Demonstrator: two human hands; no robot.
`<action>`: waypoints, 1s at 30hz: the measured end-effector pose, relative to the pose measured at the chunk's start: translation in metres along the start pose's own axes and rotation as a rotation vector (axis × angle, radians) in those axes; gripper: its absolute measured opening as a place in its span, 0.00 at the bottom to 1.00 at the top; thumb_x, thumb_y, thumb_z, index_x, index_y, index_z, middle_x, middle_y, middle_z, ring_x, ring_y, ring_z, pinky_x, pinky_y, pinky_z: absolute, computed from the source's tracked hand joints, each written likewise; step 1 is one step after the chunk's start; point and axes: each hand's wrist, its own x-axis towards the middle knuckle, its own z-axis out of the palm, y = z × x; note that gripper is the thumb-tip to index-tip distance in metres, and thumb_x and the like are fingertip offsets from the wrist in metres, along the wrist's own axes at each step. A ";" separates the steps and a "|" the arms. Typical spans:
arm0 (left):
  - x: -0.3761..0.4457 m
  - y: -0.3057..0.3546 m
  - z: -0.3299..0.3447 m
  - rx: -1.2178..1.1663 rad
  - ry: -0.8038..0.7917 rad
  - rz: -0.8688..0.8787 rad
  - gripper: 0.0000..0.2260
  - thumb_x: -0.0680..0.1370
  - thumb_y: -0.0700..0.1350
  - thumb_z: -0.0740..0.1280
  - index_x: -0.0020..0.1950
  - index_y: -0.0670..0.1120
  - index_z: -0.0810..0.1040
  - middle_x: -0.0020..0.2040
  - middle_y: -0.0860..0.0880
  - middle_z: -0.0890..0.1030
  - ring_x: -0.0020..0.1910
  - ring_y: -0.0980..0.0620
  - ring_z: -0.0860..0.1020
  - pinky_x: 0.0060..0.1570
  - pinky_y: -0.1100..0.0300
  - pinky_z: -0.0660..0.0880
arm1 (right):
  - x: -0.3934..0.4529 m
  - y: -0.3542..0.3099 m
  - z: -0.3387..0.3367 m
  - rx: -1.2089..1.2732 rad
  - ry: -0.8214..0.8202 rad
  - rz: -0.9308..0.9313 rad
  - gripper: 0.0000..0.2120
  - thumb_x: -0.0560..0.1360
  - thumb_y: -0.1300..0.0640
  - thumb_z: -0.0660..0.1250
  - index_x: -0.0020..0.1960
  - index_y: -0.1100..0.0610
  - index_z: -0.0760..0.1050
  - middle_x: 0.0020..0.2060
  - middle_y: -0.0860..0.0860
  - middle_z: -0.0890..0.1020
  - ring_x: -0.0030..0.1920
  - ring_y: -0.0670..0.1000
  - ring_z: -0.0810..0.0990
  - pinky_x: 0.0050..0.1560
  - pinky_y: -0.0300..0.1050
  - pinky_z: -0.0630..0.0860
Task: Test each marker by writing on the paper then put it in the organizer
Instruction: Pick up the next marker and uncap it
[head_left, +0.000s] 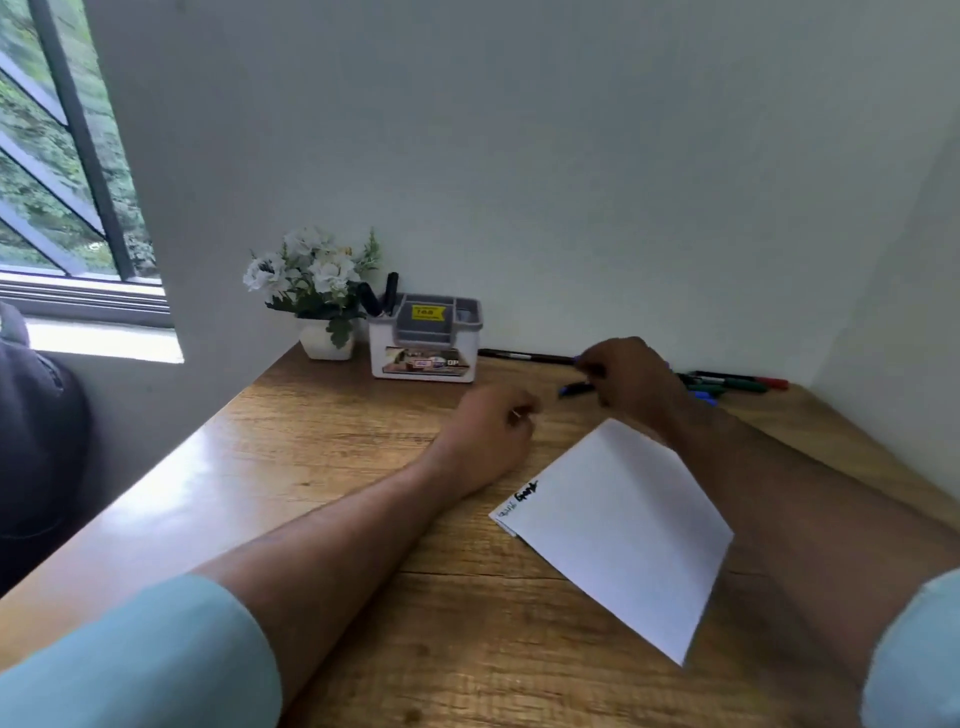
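Right hand (631, 376) grips blue marker (574, 388) near far edge of wooden surface (311, 467); left hand (493, 431) curled, contents unclear. Judgement: uncap, write beside black scribbles on white paper (618, 530), recap firmly, drop into grey-white organizer (423, 338) at far-left corner

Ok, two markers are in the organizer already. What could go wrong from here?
The right hand holds a blue marker beside the loose markers; reaching may roll them along the desk. The folded paper lies unheld and could slide during writing. The organizer stands close to the flower pot, which could get bumped.
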 end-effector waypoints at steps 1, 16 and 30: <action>0.003 -0.003 0.001 -0.003 -0.019 -0.031 0.13 0.77 0.40 0.65 0.60 0.48 0.80 0.58 0.51 0.81 0.53 0.57 0.76 0.52 0.69 0.68 | -0.002 0.008 -0.002 -0.049 -0.023 0.002 0.14 0.73 0.64 0.65 0.57 0.57 0.81 0.55 0.56 0.82 0.56 0.57 0.79 0.56 0.46 0.74; 0.021 -0.014 0.018 0.117 0.010 -0.131 0.08 0.76 0.44 0.66 0.54 0.48 0.82 0.56 0.51 0.81 0.52 0.55 0.76 0.52 0.64 0.69 | -0.019 0.052 0.002 -0.530 -0.030 -0.153 0.12 0.79 0.50 0.60 0.59 0.49 0.76 0.53 0.51 0.79 0.54 0.54 0.77 0.49 0.48 0.71; 0.011 0.003 0.007 -0.322 -0.099 0.085 0.17 0.74 0.46 0.72 0.62 0.57 0.77 0.58 0.57 0.79 0.57 0.60 0.75 0.56 0.62 0.71 | -0.067 -0.026 -0.017 0.707 0.207 -0.217 0.07 0.64 0.61 0.74 0.40 0.54 0.77 0.34 0.44 0.79 0.35 0.42 0.75 0.36 0.34 0.70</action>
